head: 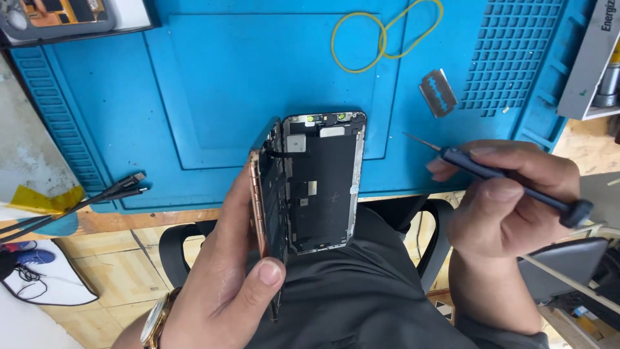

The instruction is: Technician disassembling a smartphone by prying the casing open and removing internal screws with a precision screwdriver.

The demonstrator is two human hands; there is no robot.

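Soft, even daylight is washing over the blue work mat (213, 84), so nothing is throwing hard shadows and there's only a faint sheen on the mat's upper part. Everything on the mat is looking sharp, while the floor below its near edge is going a bit soft. The straight lines near the mat's corners are bending slightly from the wide lens.

A blue work mat (213, 84) covers the tabletop across the upper frame. Two yellow rubber bands (381, 35) lie at top centre, a razor blade (438, 92) just right of them. Black cables (84, 200) enter from the left edge.
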